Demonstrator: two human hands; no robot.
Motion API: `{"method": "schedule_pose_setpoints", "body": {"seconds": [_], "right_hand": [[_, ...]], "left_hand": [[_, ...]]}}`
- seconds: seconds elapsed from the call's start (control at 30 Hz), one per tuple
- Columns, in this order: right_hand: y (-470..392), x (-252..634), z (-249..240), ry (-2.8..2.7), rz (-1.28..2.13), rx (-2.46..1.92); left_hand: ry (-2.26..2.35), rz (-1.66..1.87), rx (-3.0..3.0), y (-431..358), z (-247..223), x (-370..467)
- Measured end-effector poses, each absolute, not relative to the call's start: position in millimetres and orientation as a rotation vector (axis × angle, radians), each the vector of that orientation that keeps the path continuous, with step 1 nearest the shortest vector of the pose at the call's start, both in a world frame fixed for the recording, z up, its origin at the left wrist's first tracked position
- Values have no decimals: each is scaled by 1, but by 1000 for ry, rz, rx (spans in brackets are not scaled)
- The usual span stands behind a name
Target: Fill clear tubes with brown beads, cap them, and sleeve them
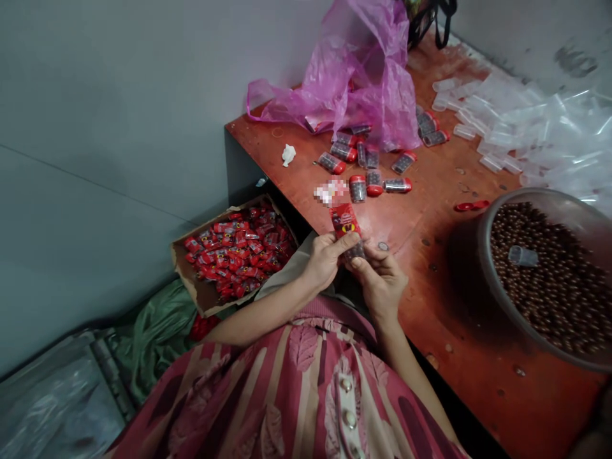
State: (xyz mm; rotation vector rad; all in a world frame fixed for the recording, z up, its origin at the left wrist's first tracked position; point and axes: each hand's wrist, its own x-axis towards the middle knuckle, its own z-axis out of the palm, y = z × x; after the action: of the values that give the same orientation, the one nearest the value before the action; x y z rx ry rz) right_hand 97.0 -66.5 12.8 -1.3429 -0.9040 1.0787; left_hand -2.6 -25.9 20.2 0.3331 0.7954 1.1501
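Note:
Between my two hands, at the table's near edge, is a small clear tube (pixel 354 250) filled with dark balls, with a red printed label sleeve (pixel 343 218) at its upper end. My left hand (pixel 326 260) grips it from the left, thumb laid across the sleeve. The fingers of my right hand (pixel 382 280) pinch its lower end. Whether the sleeve is fully around the tube I cannot tell. Just beyond lie several filled tubes with red caps (pixel 357 189) and a blurred-out red and white patch (pixel 331 190).
A cardboard box (pixel 203 307) of red-wrapped tubes stands low on the left. On the orange table (pixel 430 223) are a purple plastic bag (pixel 382 83), a tub (pixel 485 255) of brown balls with one clear tube (pixel 523 256) on them, a heap of clear tubes (pixel 549 134) and red caps (pixel 472 206).

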Motion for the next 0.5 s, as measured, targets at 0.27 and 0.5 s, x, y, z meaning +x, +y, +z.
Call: {"method": "schedule_pose_setpoints", "body": {"seconds": [0.27,0.5], "right_hand": [[-48,101,16,-848,1338,-1213],[-35,84,27,-984,1565,-1108]], "left_hand": [[650,939,289,-33,8,-21],[767,1202,168,-56,5,-59]]}}
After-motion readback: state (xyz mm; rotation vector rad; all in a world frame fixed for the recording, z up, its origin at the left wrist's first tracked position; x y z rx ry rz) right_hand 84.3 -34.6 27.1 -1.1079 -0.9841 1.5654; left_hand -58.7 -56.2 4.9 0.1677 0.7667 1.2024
